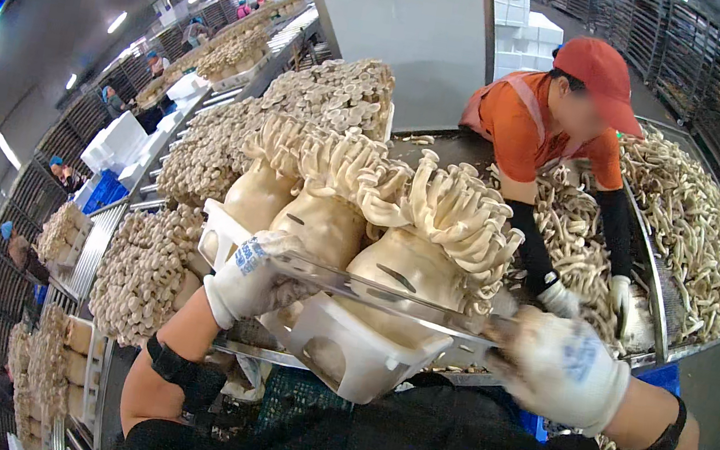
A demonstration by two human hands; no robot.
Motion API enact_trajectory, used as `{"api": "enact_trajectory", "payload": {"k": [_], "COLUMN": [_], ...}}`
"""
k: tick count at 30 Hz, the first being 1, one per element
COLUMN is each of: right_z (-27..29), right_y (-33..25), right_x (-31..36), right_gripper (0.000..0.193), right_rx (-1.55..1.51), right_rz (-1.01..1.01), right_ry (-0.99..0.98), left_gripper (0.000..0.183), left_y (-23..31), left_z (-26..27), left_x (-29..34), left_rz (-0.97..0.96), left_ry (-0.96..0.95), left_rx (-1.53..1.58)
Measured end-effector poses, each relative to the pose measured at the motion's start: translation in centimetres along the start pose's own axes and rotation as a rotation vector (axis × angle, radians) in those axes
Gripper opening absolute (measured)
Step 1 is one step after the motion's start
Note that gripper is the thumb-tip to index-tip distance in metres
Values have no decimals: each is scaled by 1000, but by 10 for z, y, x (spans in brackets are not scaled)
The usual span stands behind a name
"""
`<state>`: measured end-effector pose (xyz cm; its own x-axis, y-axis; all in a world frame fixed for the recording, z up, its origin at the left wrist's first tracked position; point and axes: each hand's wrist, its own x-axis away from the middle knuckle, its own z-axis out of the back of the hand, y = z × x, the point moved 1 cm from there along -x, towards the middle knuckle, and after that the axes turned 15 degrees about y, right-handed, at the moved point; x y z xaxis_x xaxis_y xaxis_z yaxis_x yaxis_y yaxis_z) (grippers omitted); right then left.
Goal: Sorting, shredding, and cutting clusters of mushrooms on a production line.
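Note:
My right hand (pixel 567 368), in a white knit glove, grips a long knife at its right end; the handle is mostly hidden in the fist. The flat metal blade (pixel 370 282) reaches leftward, in front of pale, bulging growing blocks (pixel 318 228) topped with clustered mushrooms (pixel 455 211). These blocks sit in a white plastic crate (pixel 351 345), tilted before me. My gloved left hand (pixel 250 278) is closed on the crate's near side, close to the blade's far end. Its fingertips are partly hidden behind the blade.
Across the table a co-worker in an orange top (pixel 524 124) reaches into loose mushrooms (pixel 575 220). More cut mushrooms (pixel 695 228) fill a metal bin at right. Crated mushroom blocks (pixel 148 273) stand at left beside a roller conveyor (pixel 101 247). A green basket (pixel 296 402) is below.

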<state>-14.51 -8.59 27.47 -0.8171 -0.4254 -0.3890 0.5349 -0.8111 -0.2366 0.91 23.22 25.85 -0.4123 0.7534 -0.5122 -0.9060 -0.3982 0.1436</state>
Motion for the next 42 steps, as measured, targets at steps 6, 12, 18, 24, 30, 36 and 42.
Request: {"api": "enact_trajectory", "payload": {"k": [6,12,18,24,30,36,42], "right_z": [-22,-60,-11,-17,-31,-73,-33], "right_y": [65,90,84,90,90,99,77], "right_x": [23,32,0,7,24,31,11], "right_gripper": [24,23,24,23,11,12,14], "right_rx": [-15,-95,-115,-144,-184,-144,-80], "right_rz": [-216,-210,-137,-103,-125,-154,-186], "right_ry": [401,388,107,177,170,218,89], "left_gripper": [33,37,49,71,51,46,49], "left_y": [8,23,44,0,-28,-20,-41], "left_z": [9,28,20,-78,-105,-98,-106], "left_x": [-1,-93,-221,-250,-222,-225,-209], "left_rz": [269,305,-177,-139,-179,183,-97], "left_ry": [-105,-381,63,-519,-732,-820,-728], "left_rx": [19,-34,25,-33,444,391,423]}}
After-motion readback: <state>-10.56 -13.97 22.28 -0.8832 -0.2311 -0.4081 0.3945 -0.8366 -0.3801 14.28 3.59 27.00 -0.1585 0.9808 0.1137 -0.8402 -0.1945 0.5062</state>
